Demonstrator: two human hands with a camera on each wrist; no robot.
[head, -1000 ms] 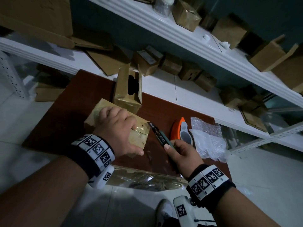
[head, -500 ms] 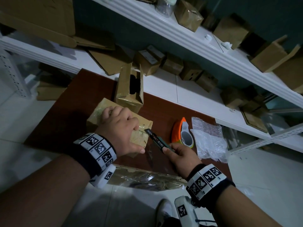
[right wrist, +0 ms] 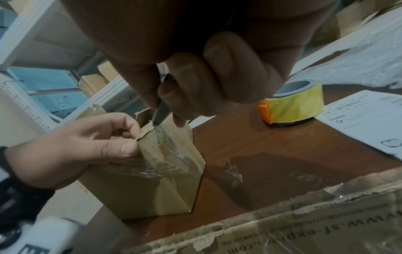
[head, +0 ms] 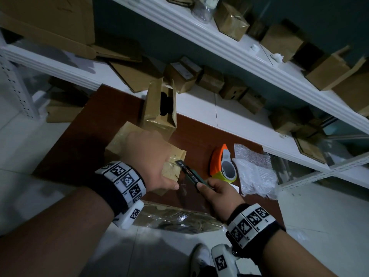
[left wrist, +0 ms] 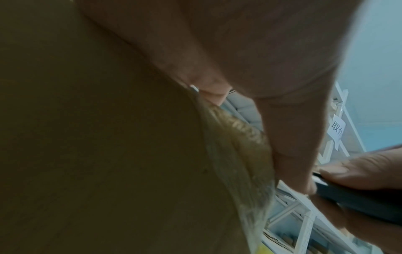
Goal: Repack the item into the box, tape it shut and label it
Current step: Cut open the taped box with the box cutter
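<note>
Box [head: 175, 168] pinched by left fingers [right wrist: 121, 146]; right fingers [right wrist: 217, 77] grip knife [head: 190, 174]; tape roll [head: 225, 166] beside.

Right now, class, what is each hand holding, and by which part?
The left hand grips the box at its taped top. The right hand holds the knife by its handle.

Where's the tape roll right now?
In the head view the tape roll stands on the brown table, to the right of the taped box, just beyond the right hand holding the knife, with bubble wrap on its right.
</note>
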